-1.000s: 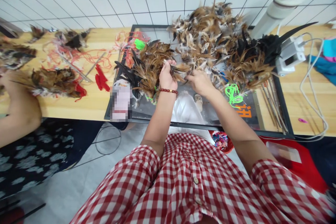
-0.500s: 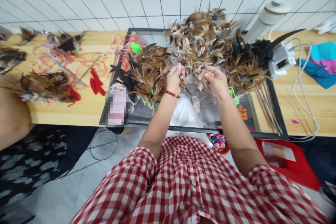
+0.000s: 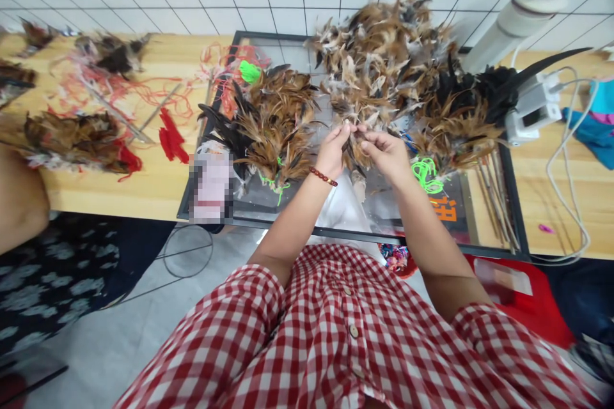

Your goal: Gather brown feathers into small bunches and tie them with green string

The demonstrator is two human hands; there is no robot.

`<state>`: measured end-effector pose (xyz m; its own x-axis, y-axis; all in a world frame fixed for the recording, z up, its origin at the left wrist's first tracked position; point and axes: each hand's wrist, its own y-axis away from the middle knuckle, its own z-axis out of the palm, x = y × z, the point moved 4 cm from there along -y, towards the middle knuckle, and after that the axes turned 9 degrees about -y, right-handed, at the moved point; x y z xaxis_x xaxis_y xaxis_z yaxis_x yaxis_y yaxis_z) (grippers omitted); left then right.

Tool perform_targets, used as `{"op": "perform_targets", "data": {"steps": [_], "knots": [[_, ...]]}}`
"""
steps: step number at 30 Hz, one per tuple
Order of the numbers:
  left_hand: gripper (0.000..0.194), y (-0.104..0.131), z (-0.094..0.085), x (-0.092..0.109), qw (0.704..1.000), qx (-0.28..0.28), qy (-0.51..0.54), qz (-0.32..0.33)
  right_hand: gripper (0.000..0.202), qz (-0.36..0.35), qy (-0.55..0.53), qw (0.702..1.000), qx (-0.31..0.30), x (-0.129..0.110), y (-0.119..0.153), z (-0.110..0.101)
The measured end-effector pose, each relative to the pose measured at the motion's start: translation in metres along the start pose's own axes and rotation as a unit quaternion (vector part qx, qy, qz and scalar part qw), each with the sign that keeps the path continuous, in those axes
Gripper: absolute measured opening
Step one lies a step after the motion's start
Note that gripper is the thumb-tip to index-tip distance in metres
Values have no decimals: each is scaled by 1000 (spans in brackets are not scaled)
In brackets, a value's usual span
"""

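Observation:
My left hand [image 3: 334, 148], with a red bead bracelet [image 3: 323, 176] at the wrist, is closed in a pinch. My right hand [image 3: 387, 153] meets it fingertip to fingertip, also pinching. Between and below the fingers hang brown feathers [image 3: 355, 152]; which hand bears them is partly hidden. Behind both hands rises a large heap of brown and grey feathers [image 3: 378, 64]. To the left lies a pile of brown and black feathers [image 3: 275, 121]. Bright green string [image 3: 426, 175] lies beside my right wrist, and another green bundle [image 3: 249, 71] sits at the left pile's back.
A black-framed glass panel [image 3: 288, 225] lies under the feathers. Thin sticks [image 3: 499, 204] rest on its right side, near a white power strip [image 3: 532, 108] with a cable and a pale bottle [image 3: 513, 25]. At left are red yarn [image 3: 171, 135] and another person's arm [image 3: 22, 198].
My hands have come together from a short distance apart, the right one moving left. Brown feathers now hang between the fingertips. The whole view has shifted slightly.

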<state>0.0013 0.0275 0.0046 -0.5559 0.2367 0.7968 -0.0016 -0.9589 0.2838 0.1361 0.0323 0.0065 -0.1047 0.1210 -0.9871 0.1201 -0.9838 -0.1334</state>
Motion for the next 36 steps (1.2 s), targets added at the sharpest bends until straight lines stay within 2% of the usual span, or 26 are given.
{"op": "perform_targets", "data": {"steps": [4,7,9,13,16,20,22,23,25,28,31,36], "knots": [[30,5,3,4,999,-14,-21,21,47,-9,46,999,-18,3,-2,-8],[33,7,4,6,996,-41,-62,43,56,-37,64,996,39,-3,-4,-19],[33,8,5,6,993,-58,-92,55,59,-46,39,996,57,-8,-5,-20],[29,9,7,4,982,-95,-150,67,59,-22,-6,999,39,-10,-5,-11],[27,10,8,4,976,-114,-171,72,54,-47,-13,997,62,-10,-8,-16],[27,9,6,8,974,-103,-177,93,43,-100,-106,977,152,-15,-15,-48],[27,8,3,14,974,-74,-172,126,39,-112,-134,973,148,-21,-16,-59],[27,8,2,16,975,-58,-165,135,38,-120,-133,976,126,-25,-15,-61],[28,8,0,17,982,-41,-145,112,39,-142,-96,983,63,-33,-12,-54],[26,8,1,11,991,-62,-119,28,42,-165,5,986,-5,-38,-3,-32],[24,9,2,6,988,-88,-129,-4,43,-167,70,983,-4,-35,2,-17],[30,12,7,8,975,-130,-178,21,38,-196,113,974,19,-33,3,-14]]}}
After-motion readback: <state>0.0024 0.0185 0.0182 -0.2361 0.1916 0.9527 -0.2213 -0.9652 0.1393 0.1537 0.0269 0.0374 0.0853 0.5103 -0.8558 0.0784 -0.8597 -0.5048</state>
